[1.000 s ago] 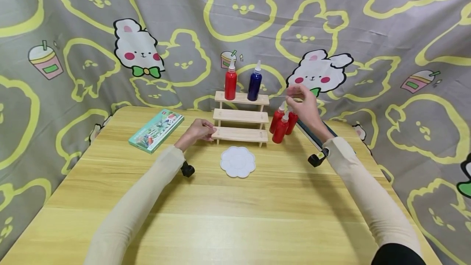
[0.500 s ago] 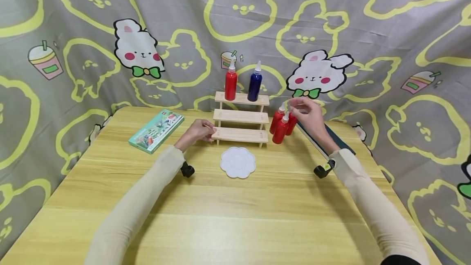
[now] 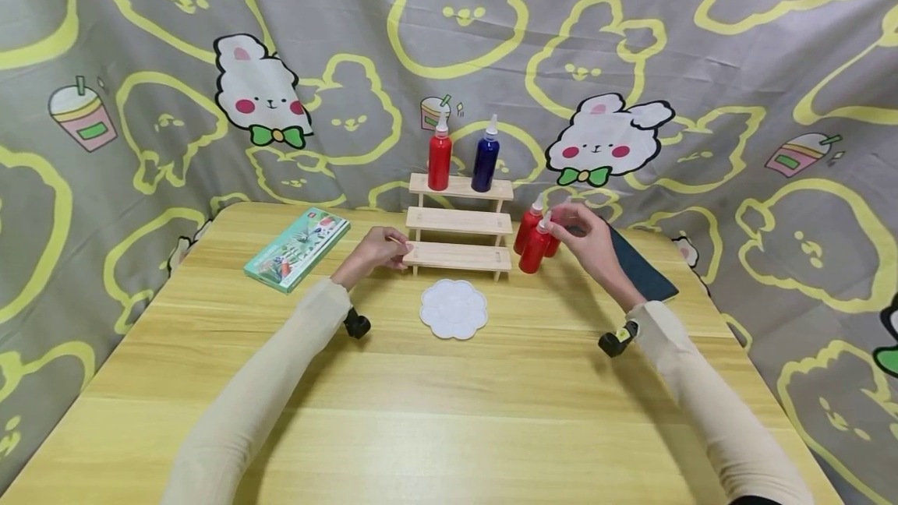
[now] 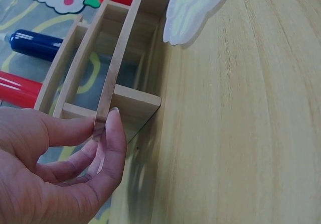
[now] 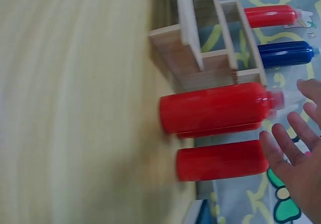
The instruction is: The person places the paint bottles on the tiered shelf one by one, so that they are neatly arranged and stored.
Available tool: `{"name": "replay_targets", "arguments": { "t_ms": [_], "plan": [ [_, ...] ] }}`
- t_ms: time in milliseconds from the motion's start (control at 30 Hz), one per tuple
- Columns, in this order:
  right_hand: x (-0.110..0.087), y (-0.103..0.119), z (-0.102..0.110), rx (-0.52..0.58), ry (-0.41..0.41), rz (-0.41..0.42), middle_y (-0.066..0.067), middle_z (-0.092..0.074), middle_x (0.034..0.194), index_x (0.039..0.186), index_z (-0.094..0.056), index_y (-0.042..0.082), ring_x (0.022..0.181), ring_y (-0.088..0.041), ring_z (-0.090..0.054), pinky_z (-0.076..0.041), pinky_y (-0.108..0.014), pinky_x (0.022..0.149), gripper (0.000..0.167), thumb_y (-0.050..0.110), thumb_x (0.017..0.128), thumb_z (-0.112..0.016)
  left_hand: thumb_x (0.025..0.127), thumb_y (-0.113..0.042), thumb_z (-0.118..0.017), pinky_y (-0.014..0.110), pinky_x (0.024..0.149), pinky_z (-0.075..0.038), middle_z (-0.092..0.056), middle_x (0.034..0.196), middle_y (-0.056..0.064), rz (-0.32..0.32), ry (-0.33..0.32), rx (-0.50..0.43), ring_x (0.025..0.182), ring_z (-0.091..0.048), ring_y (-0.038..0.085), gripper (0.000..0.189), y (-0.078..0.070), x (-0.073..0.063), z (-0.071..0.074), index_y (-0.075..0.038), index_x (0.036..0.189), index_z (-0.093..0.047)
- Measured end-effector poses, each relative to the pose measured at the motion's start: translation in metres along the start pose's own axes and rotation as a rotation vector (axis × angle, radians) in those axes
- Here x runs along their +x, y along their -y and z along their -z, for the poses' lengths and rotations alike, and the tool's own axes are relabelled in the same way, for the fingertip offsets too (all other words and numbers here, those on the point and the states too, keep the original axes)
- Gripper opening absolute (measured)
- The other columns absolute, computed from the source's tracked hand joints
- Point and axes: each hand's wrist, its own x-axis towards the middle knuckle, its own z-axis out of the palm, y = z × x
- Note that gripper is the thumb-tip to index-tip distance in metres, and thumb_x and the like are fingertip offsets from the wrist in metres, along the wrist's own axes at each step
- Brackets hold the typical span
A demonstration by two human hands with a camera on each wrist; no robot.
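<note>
My left hand [image 3: 379, 249] pinches the left end of the lowest step of a three-step wooden stand [image 3: 459, 256]; thumb and fingertips meet around the board's edge in the left wrist view. On the stand's top step, a red squeeze bottle [image 3: 440, 164] and a dark blue squeeze bottle [image 3: 485, 164] stand upright. Three more red squeeze bottles [image 3: 535, 252] cluster on the table at the stand's right. My right hand [image 3: 591, 238] is beside their nozzles and partly hides the rearmost one. In the right wrist view its fingers are spread near the tops of the red bottles [image 5: 215, 108].
A white flower-shaped palette [image 3: 454, 310] lies in front of the stand. At the left is a green illustrated box [image 3: 298, 249]. A dark flat item [image 3: 641, 262] lies right of the bottles, under the right forearm. A patterned curtain [image 3: 337, 123] hangs behind the table.
My right hand has come down from above the bottles to the height of their nozzles. The left hand keeps its hold on the stand, and the bottles stay in place.
</note>
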Motion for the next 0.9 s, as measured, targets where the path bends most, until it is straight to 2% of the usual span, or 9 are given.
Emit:
{"name": "replay_targets", "arguments": {
  "t_ms": [133,267,433,667,767,900],
  "plan": [
    [-0.001,-0.023,-0.006,0.001,0.018,-0.072,-0.026,-0.064,0.128,0.135,-0.059,-0.004,0.108,-0.018,-0.062,-0.052,-0.011,0.088,0.043,0.012,0.098,-0.075,0.1,0.0,-0.062,0.028,0.075,-0.067,-0.063,0.1,0.011,-0.004,0.006,-0.013,0.071,-0.065,0.014,0.029,0.001,0.001,0.0,0.013,0.126,-0.057],
    [0.001,-0.05,-0.012,0.017,0.025,-0.098,-0.024,-0.062,0.13,0.138,-0.057,-0.002,0.117,-0.032,-0.061,-0.051,-0.005,0.084,0.047,0.015,0.098,-0.077,0.1,0.001,-0.062,0.028,0.075,-0.067,-0.063,0.101,0.012,-0.005,0.005,-0.02,0.071,-0.064,0.013,0.028,0.001,0.001,-0.001,0.013,0.125,-0.058],
    [-0.006,-0.062,-0.018,0.037,0.034,-0.101,-0.022,-0.061,0.131,0.137,-0.055,-0.001,0.121,-0.04,-0.06,-0.052,-0.003,0.084,0.05,0.014,0.096,-0.079,0.101,-0.001,-0.063,0.028,0.075,-0.067,-0.062,0.105,0.013,0.005,0.004,-0.018,0.071,-0.066,0.014,0.03,0.001,0.001,-0.003,0.012,0.127,-0.057],
    [-0.012,-0.072,-0.035,0.123,0.033,-0.149,-0.022,-0.058,0.139,0.146,-0.051,0.001,0.125,-0.037,-0.057,-0.051,-0.004,0.087,0.061,0.014,0.095,-0.08,0.101,0.0,-0.063,0.026,0.074,-0.067,-0.063,0.104,0.014,-0.008,0.004,-0.031,0.071,-0.065,0.014,0.03,0.002,0.002,-0.002,0.013,0.127,-0.057],
    [-0.014,-0.062,-0.042,0.147,0.018,-0.167,-0.024,-0.058,0.141,0.148,-0.049,-0.001,0.125,-0.037,-0.057,-0.052,-0.007,0.09,0.062,0.012,0.096,-0.079,0.101,0.0,-0.063,0.024,0.073,-0.066,-0.062,0.105,0.014,0.0,-0.003,-0.033,0.072,-0.065,0.013,0.031,0.002,0.002,0.0,0.013,0.128,-0.056],
    [-0.017,-0.041,-0.043,0.153,-0.012,-0.181,-0.03,-0.06,0.137,0.144,-0.053,-0.008,0.122,-0.043,-0.06,-0.054,-0.009,0.089,0.057,0.004,0.094,-0.078,0.101,-0.002,-0.064,0.024,0.074,-0.066,-0.061,0.105,0.013,0.016,-0.008,-0.026,0.072,-0.065,0.013,0.032,0.002,0.002,0.0,0.013,0.129,-0.056]
  ]
}}
